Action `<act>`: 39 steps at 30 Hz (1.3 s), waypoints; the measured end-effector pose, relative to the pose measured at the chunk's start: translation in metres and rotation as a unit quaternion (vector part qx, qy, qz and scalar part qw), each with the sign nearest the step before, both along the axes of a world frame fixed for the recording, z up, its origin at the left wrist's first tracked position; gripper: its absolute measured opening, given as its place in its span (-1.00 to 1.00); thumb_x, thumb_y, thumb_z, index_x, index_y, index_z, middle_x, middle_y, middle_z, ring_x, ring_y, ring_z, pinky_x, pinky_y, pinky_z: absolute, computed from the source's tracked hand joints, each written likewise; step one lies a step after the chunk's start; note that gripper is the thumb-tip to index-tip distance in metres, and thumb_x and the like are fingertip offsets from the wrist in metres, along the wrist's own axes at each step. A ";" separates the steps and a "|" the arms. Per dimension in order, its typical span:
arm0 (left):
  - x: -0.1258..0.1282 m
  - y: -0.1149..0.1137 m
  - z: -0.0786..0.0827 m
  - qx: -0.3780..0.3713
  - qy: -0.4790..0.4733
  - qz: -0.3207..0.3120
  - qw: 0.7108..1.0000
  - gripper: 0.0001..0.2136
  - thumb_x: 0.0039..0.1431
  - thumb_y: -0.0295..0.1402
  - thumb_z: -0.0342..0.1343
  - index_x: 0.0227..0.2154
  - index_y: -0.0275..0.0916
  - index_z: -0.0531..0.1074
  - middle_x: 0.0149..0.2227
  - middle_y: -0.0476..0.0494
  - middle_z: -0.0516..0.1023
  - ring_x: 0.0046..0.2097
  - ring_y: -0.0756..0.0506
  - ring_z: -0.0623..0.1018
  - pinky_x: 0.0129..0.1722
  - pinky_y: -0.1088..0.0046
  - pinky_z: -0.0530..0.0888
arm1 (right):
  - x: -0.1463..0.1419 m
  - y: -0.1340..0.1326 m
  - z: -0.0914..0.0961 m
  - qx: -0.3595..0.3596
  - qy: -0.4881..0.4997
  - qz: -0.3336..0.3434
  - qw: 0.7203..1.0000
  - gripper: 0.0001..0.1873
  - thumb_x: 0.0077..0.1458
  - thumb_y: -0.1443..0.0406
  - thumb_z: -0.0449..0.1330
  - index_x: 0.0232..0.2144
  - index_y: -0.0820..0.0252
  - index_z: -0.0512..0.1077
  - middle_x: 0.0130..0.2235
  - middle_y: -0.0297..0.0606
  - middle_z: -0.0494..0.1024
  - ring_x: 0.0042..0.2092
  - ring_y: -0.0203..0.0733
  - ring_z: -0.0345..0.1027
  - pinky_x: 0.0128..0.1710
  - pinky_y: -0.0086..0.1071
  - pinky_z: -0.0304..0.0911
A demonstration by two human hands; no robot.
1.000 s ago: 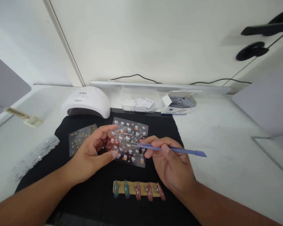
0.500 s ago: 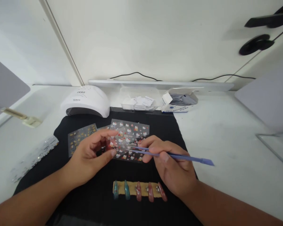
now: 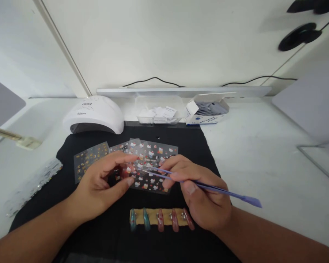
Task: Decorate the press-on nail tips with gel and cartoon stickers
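My right hand (image 3: pixel 204 191) grips a pair of purple tweezers (image 3: pixel 222 190). Their thin tips sit slightly apart over a clear sticker sheet (image 3: pixel 153 179) with small red and white cartoon cat figures. At that sheet's left edge is my left hand (image 3: pixel 102 182), its thumb and index finger apart; its other fingers are partly hidden, and contact with the sheet is unclear. Another sticker sheet (image 3: pixel 120 147) lies partly beneath, beside a gold-patterned sheet (image 3: pixel 91 157). Closer to me, a tan strip (image 3: pixel 152 217) bears several long false nails (image 3: pixel 160 220), teal on the left and pinkish-red on the right.
Behind the black mat (image 3: pixel 104 237) stand a white nail lamp (image 3: pixel 94 113), a clear tray (image 3: pixel 159 118) of small white packets and an open box (image 3: pixel 205 115) of alcohol pads. A shiny silver sheet (image 3: pixel 35 186) lies left. Cables run along the wall.
The tweezer tips have moved left across the cat sticker sheet. That sheet has shifted slightly right relative to the gold one. The camera view has also shifted a little; my left hand keeps a similar pose.
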State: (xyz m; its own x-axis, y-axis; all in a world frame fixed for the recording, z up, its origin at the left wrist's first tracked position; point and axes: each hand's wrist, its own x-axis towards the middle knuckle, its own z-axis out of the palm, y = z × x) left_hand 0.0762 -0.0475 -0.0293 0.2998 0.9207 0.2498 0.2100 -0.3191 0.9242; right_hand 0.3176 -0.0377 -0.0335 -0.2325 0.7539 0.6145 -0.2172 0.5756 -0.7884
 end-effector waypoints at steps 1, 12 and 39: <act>-0.001 0.000 0.000 0.007 0.005 -0.009 1.000 -0.60 0.24 -0.50 0.21 0.07 0.09 0.48 -0.07 -0.03 0.54 -0.12 -0.01 0.54 -0.12 0.54 0.47 | 0.000 0.000 0.000 0.003 0.000 -0.003 1.000 -0.75 0.32 0.26 0.11 -0.09 0.03 0.59 -0.38 -0.19 0.62 -0.17 -0.02 0.47 -0.10 -0.06 0.37; -0.002 0.001 0.002 0.031 0.013 -0.020 0.999 -0.60 0.22 -0.51 0.22 0.05 0.07 0.48 -0.14 -0.01 0.52 -0.12 -0.02 0.51 -0.07 0.51 0.45 | 0.000 -0.001 0.000 0.014 -0.001 0.003 1.000 -0.73 0.33 0.27 0.09 -0.07 0.03 0.58 -0.39 -0.22 0.60 -0.19 -0.06 0.45 -0.09 -0.07 0.36; 0.002 0.006 0.009 0.064 0.039 -0.051 0.996 -0.76 0.20 -0.55 0.20 -0.15 -0.08 0.53 -0.21 -0.09 0.57 -0.17 -0.08 0.56 -0.21 0.46 0.52 | 0.002 -0.006 0.001 -0.030 0.006 0.011 0.999 -0.72 0.35 0.25 0.07 -0.08 0.05 0.58 -0.38 -0.21 0.59 -0.14 -0.04 0.42 -0.07 -0.09 0.29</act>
State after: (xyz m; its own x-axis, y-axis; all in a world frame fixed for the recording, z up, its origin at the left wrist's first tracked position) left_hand 0.0778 -0.0418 -0.0203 0.4135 0.8462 0.3360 0.2391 -0.4570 0.8567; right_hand 0.3192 -0.0436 -0.0327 -0.2421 0.7846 0.5707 -0.2383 0.5221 -0.8189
